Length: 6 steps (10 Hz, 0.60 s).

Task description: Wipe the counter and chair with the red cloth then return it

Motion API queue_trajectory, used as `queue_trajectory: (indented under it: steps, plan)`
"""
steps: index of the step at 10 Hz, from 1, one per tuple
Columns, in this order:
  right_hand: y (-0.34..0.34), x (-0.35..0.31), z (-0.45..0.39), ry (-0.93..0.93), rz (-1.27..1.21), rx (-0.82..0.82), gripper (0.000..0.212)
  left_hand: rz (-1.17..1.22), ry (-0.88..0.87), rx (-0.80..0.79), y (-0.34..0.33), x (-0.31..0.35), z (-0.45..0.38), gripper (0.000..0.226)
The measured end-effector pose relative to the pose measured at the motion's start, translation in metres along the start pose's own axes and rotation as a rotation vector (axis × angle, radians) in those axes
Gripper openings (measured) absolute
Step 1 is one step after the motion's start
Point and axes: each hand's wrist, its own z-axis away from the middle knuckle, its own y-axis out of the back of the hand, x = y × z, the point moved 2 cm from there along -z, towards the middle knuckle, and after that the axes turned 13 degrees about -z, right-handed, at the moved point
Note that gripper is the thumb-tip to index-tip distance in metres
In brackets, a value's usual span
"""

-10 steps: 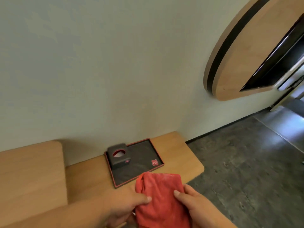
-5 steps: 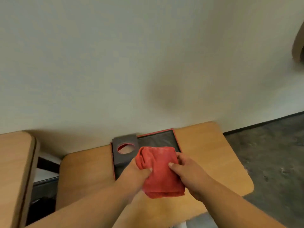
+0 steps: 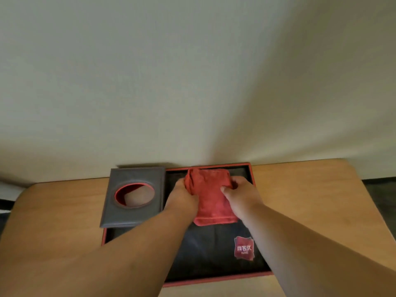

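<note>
Red cloth [image 3: 211, 198] sits folded between your hands, long axis near-to-far, over the tray's [image 3: 251, 172] far end; left hand [image 3: 184, 198] and right hand [image 3: 240, 195] both pinch it.

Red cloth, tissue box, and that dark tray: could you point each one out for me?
red cloth [image 3: 211, 202]: head view, middle of the folded fabric between both hands.
tissue box [image 3: 120, 215]: head view, grey top near its front edge.
dark tray [image 3: 205, 254]: head view, bare black floor.
</note>
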Motion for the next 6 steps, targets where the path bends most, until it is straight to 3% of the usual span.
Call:
queue_trajectory:
  steps: [1, 2, 3, 4, 5, 6]
  plan:
    - [-0.009, 0.004, -0.010, 0.029, 0.075, 0.065, 0.033, -0.087, 0.062, 0.059, -0.003, -0.001, -0.011, 0.048]
    - [-0.004, -0.004, 0.007, 0.007, 0.083, 0.087, 0.047, -0.150, 0.208, 0.029, 0.000, 0.009, 0.012, 0.079]
    - [0.027, -0.030, 0.054, 0.033, 0.053, 0.135, 0.056, -0.181, 0.171, -0.021, 0.032, 0.030, 0.063, 0.085]
    - [0.070, -0.073, 0.122, 0.112, -0.090, 0.082, 0.037, -0.128, -0.054, -0.058, 0.098, 0.055, 0.133, 0.061]
    - [0.110, -0.127, 0.192, 0.153, -0.182, 0.034, 0.040, -0.086, -0.214, -0.071, 0.176, 0.078, 0.207, 0.041]
    - [0.146, -0.192, 0.261, 0.262, -0.246, 0.050, 0.024, 0.015, -0.283, -0.015, 0.253, 0.102, 0.268, 0.029]
